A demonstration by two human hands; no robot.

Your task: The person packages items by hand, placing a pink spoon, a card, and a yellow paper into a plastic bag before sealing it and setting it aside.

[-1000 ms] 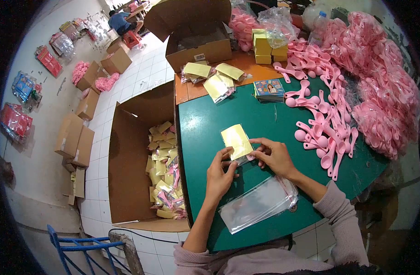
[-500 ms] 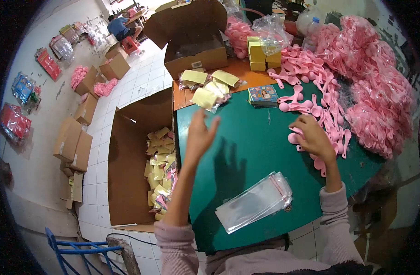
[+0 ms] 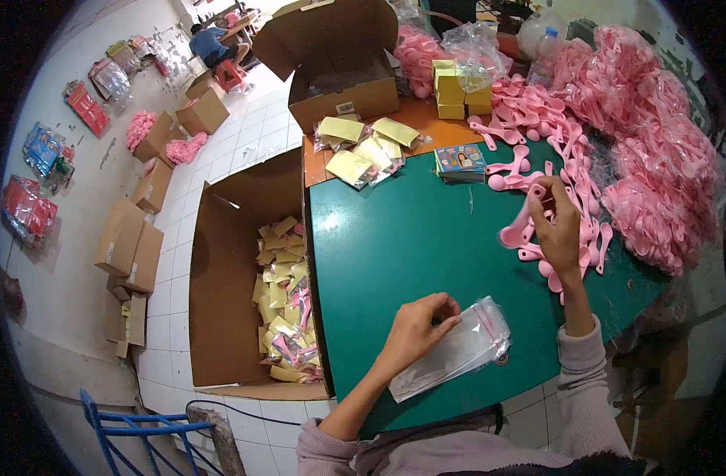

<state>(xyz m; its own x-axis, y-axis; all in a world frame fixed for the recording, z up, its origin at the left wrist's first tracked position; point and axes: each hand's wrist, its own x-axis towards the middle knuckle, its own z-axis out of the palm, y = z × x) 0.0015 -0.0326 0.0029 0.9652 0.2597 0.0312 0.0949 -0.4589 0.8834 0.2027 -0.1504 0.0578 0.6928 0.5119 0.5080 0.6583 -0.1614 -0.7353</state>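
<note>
My right hand (image 3: 559, 226) pinches a pink plastic measuring spoon (image 3: 524, 213) by its handle, its bowl hanging down to the left. Below and beyond it spreads a loose heap of pink spoons (image 3: 589, 186). Over the stack of clear plastic bags (image 3: 450, 358) hovers my left hand (image 3: 425, 329), thumb and fingers apart with nothing between them. A small stack of printed cards (image 3: 459, 161) lies toward the back of the green table (image 3: 379, 254). Packed bags with yellow cards (image 3: 349, 166) are piled at its far left corner.
Left of the table stands a tall carton (image 3: 244, 202) holding several packed bags. An open brown box (image 3: 343, 103) and yellow boxes (image 3: 450, 103) are at the back. Large bags of pink spoons (image 3: 656, 174) fill the right. A person (image 3: 210, 47) sits far off.
My left hand has come from the table's far left down to the clear bags. My right hand has lifted a pink spoon off the heap.
</note>
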